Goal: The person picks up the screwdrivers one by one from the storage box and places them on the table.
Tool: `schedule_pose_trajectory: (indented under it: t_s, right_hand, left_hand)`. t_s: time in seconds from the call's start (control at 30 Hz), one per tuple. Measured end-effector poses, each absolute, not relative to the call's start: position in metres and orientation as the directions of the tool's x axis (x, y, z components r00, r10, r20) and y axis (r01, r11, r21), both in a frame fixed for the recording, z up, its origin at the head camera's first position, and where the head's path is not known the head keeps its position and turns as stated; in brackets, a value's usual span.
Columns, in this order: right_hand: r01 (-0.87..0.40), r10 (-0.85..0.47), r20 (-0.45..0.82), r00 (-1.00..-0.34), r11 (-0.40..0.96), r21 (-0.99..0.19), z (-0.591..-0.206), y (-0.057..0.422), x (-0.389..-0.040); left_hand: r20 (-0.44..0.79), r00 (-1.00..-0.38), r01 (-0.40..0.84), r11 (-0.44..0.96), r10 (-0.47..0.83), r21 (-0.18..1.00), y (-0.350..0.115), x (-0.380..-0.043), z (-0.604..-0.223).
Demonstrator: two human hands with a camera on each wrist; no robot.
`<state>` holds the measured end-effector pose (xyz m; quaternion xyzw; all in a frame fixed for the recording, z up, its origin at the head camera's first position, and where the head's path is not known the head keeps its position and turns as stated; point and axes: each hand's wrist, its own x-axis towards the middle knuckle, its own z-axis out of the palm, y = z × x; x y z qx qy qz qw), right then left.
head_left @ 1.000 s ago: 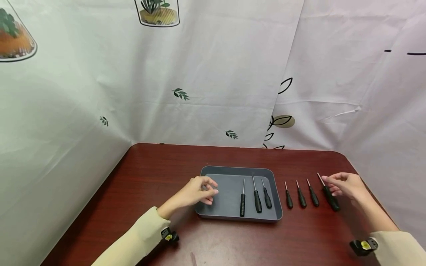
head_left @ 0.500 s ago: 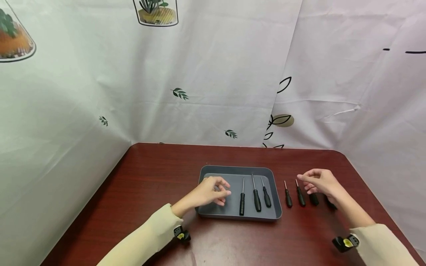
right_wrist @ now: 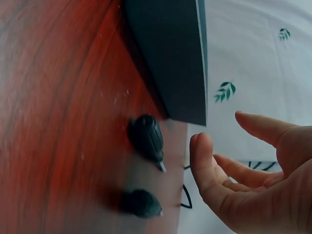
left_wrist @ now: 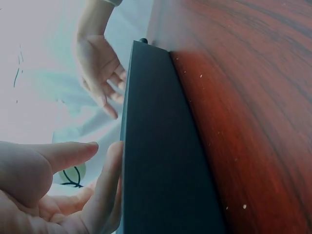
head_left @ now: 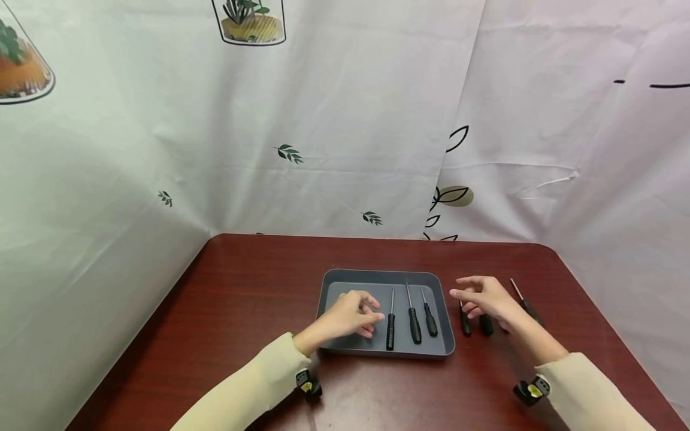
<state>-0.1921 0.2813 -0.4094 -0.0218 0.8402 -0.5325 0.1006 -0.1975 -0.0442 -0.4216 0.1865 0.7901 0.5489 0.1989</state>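
Note:
Inside the grey tray (head_left: 372, 277) lie three black-handled screwdrivers: one at the left (head_left: 390, 333), a longer one in the middle (head_left: 414, 327) and a smaller one at the right (head_left: 430, 321). My left hand (head_left: 349, 315) hovers over the tray's left half, holding nothing, fingers loosely bent. Just right of the tray my right hand (head_left: 483, 297) hangs above more screwdrivers, also holding nothing; its thumb and fingers are apart in the right wrist view. Beneath it two handles show, a near one (head_left: 465, 323) and another (head_left: 486, 325). A larger screwdriver (head_left: 530, 309) is partly hidden behind the right forearm.
The reddish-brown wooden table (head_left: 259, 281) carries everything. White patterned cloth (head_left: 334, 120) hangs behind and at both sides. The tray's wall (left_wrist: 161, 136) stands close beside the left fingers in the left wrist view. Each wrist wears a small black camera (head_left: 530, 390).
My right hand has let go of or left the large screwdriver at the far right and moved left across the row toward the tray. My left hand has moved right over the tray.

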Motion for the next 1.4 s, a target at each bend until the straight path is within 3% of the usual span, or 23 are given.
schedule_pose_trajectory:
  t_s: [0.5,0.93,1.4]
  right_hand:
    - [0.055,-0.175,-0.147,-0.974,0.445,-0.894,-0.416,0.264,-0.198]
    - [0.033,-0.238,-0.142,-0.961,0.412,-0.911,-0.418,0.255,-0.201]
    - [0.038,-0.234,-0.144,-0.961,0.407,-0.913,-0.422,0.250,-0.207]
  left_hand:
    - [-0.151,-0.852,0.056,0.373,0.502,0.926,-0.031,-0.198,-0.431]
    - [-0.130,-0.880,0.200,0.604,0.458,0.772,-0.017,-0.195,-0.436]
    - [-0.119,-0.890,0.223,0.649,0.440,0.728,-0.004,-0.197,-0.440]
